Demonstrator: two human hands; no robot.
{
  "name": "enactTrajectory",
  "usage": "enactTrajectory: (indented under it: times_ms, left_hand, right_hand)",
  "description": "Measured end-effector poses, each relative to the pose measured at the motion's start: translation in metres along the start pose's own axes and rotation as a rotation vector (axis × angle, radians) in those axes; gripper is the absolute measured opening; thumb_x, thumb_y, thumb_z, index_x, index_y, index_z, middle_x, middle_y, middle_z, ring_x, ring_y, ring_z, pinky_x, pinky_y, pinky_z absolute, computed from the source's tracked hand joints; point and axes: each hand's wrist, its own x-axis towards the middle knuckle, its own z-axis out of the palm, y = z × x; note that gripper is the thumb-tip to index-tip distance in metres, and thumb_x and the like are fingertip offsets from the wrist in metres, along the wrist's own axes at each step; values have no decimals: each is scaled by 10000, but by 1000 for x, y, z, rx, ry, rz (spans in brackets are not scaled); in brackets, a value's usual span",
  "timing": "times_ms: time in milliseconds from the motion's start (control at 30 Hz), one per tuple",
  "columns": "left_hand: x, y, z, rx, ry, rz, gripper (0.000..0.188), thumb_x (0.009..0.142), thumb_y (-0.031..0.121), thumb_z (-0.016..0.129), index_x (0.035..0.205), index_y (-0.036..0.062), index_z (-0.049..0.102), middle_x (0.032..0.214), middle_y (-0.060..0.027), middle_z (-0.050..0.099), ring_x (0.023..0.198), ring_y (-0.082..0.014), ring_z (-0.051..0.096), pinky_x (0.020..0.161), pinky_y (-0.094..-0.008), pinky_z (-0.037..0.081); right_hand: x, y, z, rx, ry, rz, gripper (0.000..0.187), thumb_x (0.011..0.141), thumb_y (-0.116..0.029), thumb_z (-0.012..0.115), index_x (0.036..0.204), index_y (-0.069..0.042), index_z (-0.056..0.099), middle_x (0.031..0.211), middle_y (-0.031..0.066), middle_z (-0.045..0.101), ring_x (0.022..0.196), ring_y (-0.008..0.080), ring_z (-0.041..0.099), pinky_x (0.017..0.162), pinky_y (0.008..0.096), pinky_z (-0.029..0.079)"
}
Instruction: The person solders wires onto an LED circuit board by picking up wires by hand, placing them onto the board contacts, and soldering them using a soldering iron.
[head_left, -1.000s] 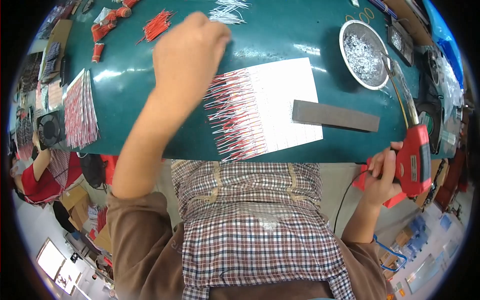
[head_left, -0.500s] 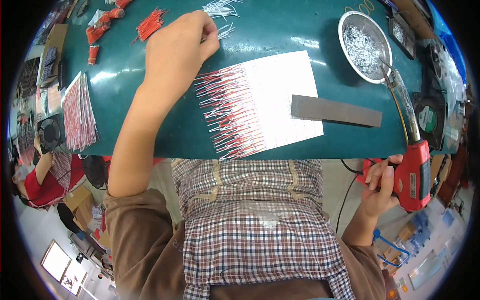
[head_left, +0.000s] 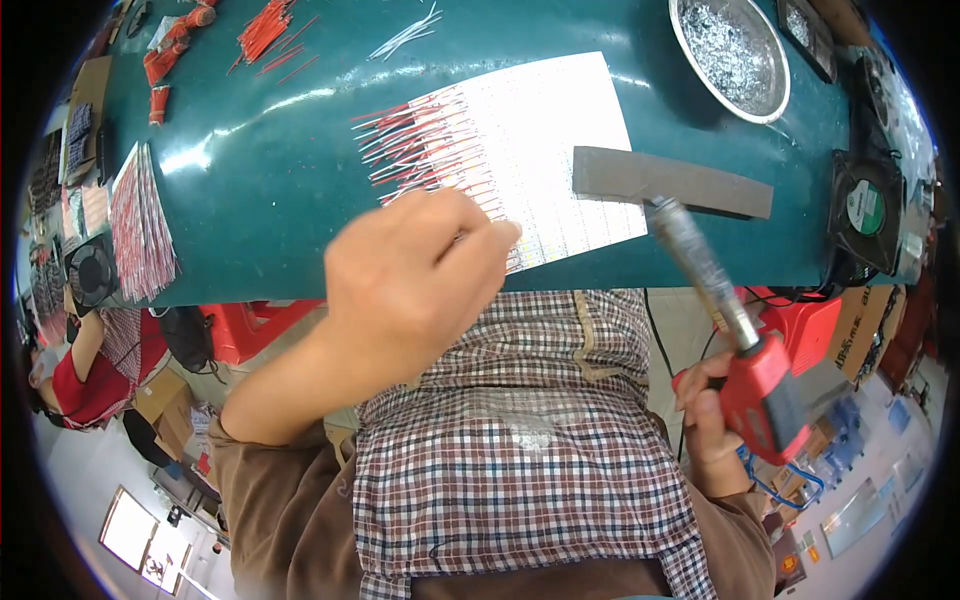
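My left hand (head_left: 415,270) is closed in a pinch over the near left part of a white panel (head_left: 545,120), hiding some of it; what the fingers hold, if anything, is hidden. Red and white wires (head_left: 400,145) stick out in a row along the panel's left edge. My right hand (head_left: 708,425) grips a red and black soldering gun (head_left: 765,400), its barrel angled up and left. The barrel's tip is close to the near edge of a flat grey bar (head_left: 670,180), which overlaps the panel's right side.
A metal bowl (head_left: 778,85) of silvery scraps stands far right, with a black fan (head_left: 865,210) nearer. Loose white wires (head_left: 405,38) and red wires (head_left: 265,35) lie at the back. A wired bundle of strips (head_left: 142,225) lies left. A person in red (head_left: 85,375) sits beyond.
My left hand has come from the loose white wires down to the panel's near edge. The soldering gun has swung left, away from the bowl to the grey bar. The view has shifted.
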Motion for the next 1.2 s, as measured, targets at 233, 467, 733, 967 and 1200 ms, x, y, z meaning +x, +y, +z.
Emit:
enactTrajectory:
  times_ms: [233, 467, 733, 967, 1200]
  left_hand:
    - [-18, 10, 10, 9, -46, -61, 326, 675, -36, 794, 986, 53, 755, 786, -41, 611, 671, -209, 616, 556, -324, 477]
    - [-19, 14, 14, 39, -53, -69, 326, 677, -31, 791, 987, 66, 762, 782, -38, 609, 673, -206, 617, 558, -324, 478]
    - [-19, 12, 18, 46, 9, -59, 245, 673, 33, 805, 900, 86, 731, 750, -14, 562, 653, -178, 595, 536, -309, 464]
    - [-19, 11, 17, 22, 16, -65, 242, 673, 30, 805, 897, 83, 730, 748, -13, 560, 651, -176, 592, 532, -305, 459]
    - [-19, 14, 13, 21, -49, -104, 315, 674, -39, 784, 972, 64, 767, 775, -40, 618, 669, -208, 622, 563, -330, 489]
  right_hand:
    - [-22, 17, -6, -447, -156, 4, 315, 766, -121, 763, 1041, 21, 702, 936, 179, 701, 790, 351, 700, 727, 403, 566]
    - [-8, 17, 4, -383, -189, -52, 309, 776, -90, 759, 1057, 26, 703, 927, 171, 700, 797, 339, 701, 728, 392, 558]
    - [-8, 19, 5, -380, -190, -33, 294, 777, -86, 754, 1050, 18, 715, 901, 154, 700, 769, 325, 692, 709, 387, 550]
    - [-10, 19, 7, -332, -187, 56, 287, 788, -92, 751, 1051, 18, 716, 903, 153, 701, 770, 322, 688, 704, 383, 545]
    - [-7, 18, 8, -329, -192, 45, 274, 798, -86, 756, 1050, 13, 717, 896, 147, 696, 762, 311, 684, 696, 375, 540]
